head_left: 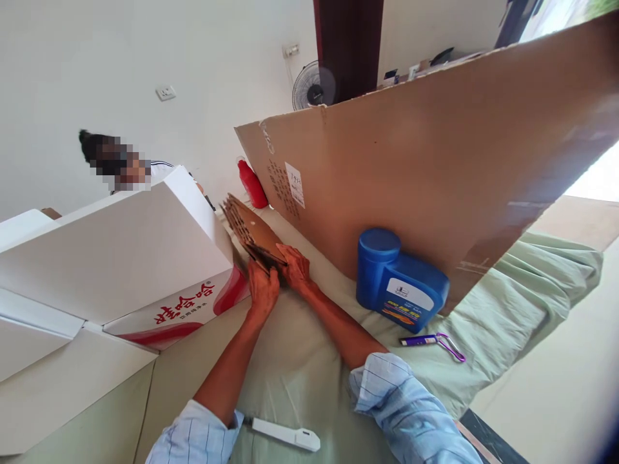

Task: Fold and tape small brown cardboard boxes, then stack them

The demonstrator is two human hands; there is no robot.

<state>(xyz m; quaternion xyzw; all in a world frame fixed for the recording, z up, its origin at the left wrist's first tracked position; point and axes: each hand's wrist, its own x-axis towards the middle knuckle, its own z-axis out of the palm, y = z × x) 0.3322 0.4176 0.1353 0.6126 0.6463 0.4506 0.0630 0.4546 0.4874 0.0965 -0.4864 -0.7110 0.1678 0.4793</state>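
Observation:
My left hand (264, 288) and my right hand (296, 267) are closed on the near end of a stack of brown cardboard pieces (258, 227). The left hand grips from the left side, the right one from the right. Several layers with notched edges fan out at the far left end of the stack. It is tilted above a pale green cloth (290, 361). A white box with red lettering (184, 312) stands just left of my left hand. Near my left sleeve lies a white cutter-like tool (285, 434) with a dark tip.
A large cardboard sheet (387, 174) stands upright along the right. Before it are a blue jug (411, 293) and a purple penlight-like stick (420, 340) with a carabiner. A red bottle (252, 185) stands at the back. Another person (162, 169) is behind a white carton (120, 251).

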